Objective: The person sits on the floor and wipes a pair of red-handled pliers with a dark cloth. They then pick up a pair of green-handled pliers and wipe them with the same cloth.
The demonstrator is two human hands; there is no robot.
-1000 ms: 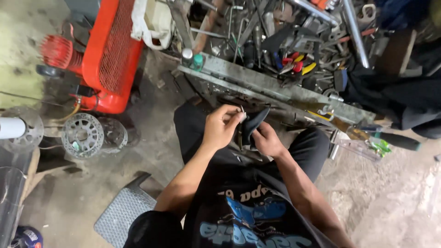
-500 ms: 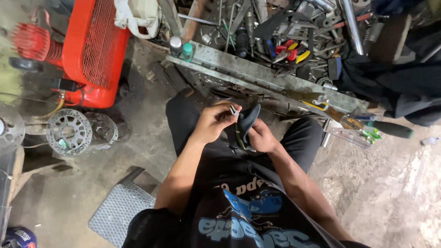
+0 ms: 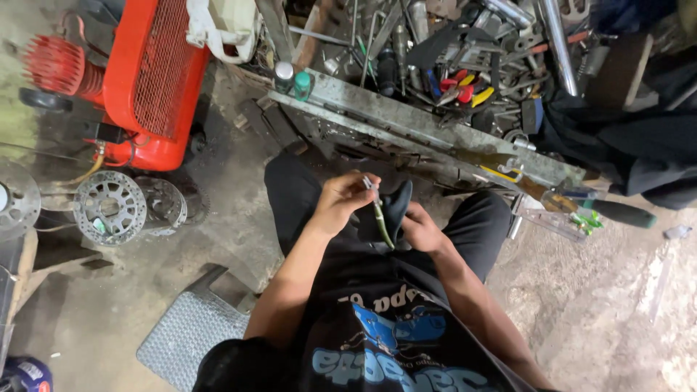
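Note:
I sit with both hands over my lap. My left hand [image 3: 340, 201] pinches a small metal fitting [image 3: 369, 183] at the top end of a thin greenish cable [image 3: 382, 221] that hangs down between my hands. My right hand [image 3: 423, 227] grips a black curved rubber part [image 3: 396, 202], which stands up beside the cable. The two hands are close together, almost touching. The lower end of the black part is hidden behind my hands and black trousers.
A metal tray [image 3: 406, 123] piled with several tools stands just ahead. A red compressor [image 3: 149, 80] is at the upper left, brake discs [image 3: 110, 207] lie on the floor at left, and a metal step plate [image 3: 192, 337] is beside my left leg. A green-handled screwdriver [image 3: 617, 213] lies at right.
My left hand has dropped a little and now pulls the fitting clear, so more of the greenish cable shows between the hands. The black part has stayed in my right hand.

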